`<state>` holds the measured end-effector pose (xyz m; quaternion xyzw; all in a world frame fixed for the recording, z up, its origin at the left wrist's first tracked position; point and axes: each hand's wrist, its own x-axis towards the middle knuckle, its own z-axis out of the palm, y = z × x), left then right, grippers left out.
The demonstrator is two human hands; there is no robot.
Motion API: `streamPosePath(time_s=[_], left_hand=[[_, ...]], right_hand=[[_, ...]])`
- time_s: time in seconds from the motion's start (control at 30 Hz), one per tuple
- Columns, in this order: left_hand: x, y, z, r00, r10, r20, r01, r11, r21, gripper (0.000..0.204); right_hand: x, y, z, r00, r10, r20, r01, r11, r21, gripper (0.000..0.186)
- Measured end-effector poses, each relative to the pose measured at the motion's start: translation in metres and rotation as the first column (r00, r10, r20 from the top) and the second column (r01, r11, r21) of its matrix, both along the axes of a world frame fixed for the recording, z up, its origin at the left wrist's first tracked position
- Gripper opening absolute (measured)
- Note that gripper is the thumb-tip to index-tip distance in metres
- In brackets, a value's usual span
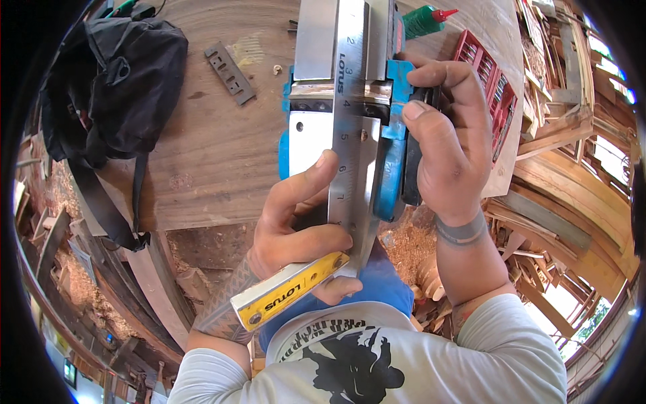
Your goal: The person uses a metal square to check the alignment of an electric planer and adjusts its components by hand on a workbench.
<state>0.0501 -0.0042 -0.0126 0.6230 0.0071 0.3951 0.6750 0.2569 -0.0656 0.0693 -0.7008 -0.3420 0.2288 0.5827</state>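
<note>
An upturned blue electric planer (pixel 303 138) lies over the table's front edge, metal sole up, blade slot across it. A steel try square (pixel 344 168) with a yellow-faced handle lies lengthwise along the sole, crossing the slot. My left hand (pixel 296 236) is closed on the square near its handle, one finger stretched beside the ruler. My right hand (pixel 444 135) holds the planer's right side by a black part, fingers curled, thumb on the blue housing.
The wooden table (pixel 222 155) holds a black bag (pixel 114 87), a loose slotted metal blade (pixel 229 73), a green glue bottle (pixel 420 23) and a red case of bits (pixel 478 60). Stacked planks (pixel 565 195) and wood shavings (pixel 410 236) surround it.
</note>
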Motion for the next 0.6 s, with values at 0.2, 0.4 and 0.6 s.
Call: streamPosePath(time_s=[0.2,0.4,0.6], left_hand=[[-0.007,-0.005,0.002,0.999,0.024,0.046,-0.021,0.998,-0.064,0.045],[-0.045,0.022,0.011,0.909,0.255,-0.329,-0.179,0.953,0.245,0.034],[-0.098,0.038,0.004,0.748,0.475,-0.464,-0.108,0.777,0.620,0.024]], right_hand=[[0.000,0.001,0.002,1.000,0.018,0.013,-0.018,0.999,-0.031,0.023],[0.001,0.000,0.005,0.999,0.021,-0.026,-0.023,0.998,-0.058,0.024],[0.000,0.000,0.001,0.998,0.030,-0.050,-0.032,0.999,-0.036,0.022]])
